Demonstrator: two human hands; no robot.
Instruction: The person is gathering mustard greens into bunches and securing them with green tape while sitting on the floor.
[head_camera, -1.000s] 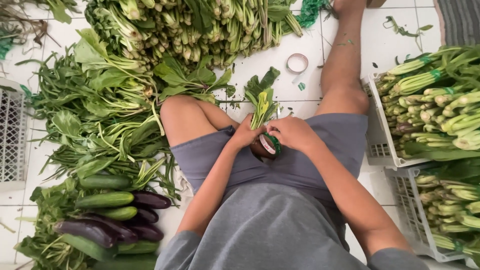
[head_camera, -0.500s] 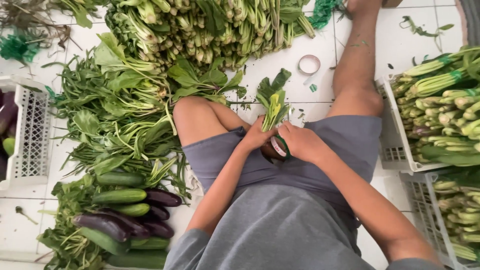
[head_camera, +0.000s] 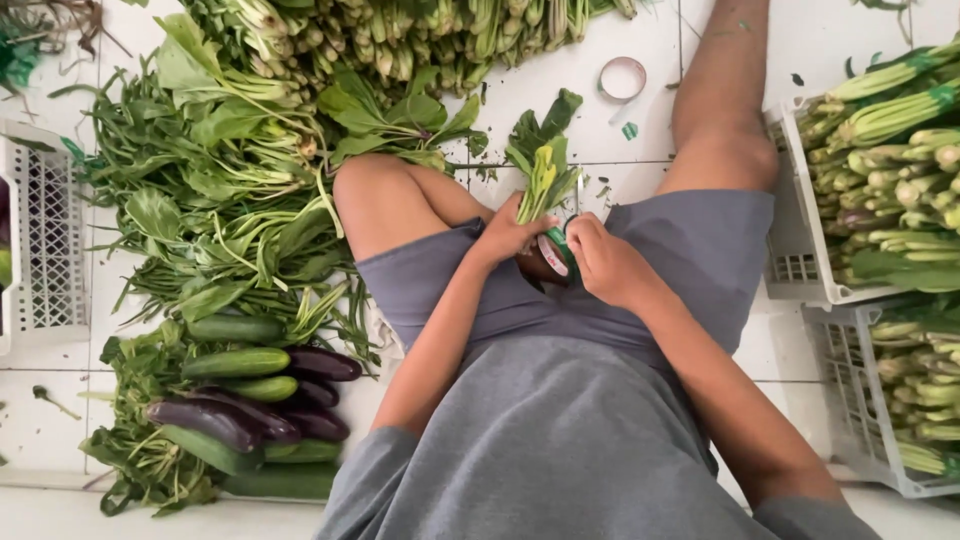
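Head view, looking down on a seated person's lap. Left hand had its fingers closed around the stems of one small bunch of leafy greens, held upright over the lap with leaves pointing toward the far edge of the tiled floor. Right hand had its fingers curled closed on one roll of tape, pressed against the base of the bunch, between the two hands. One more tape roll lay on the floor beyond the knees. Two white crates of bundled greens stood at the right edge of the floor. Cucumbers and eggplants, in a pile too overlapped to count exactly, lay at the near-left.
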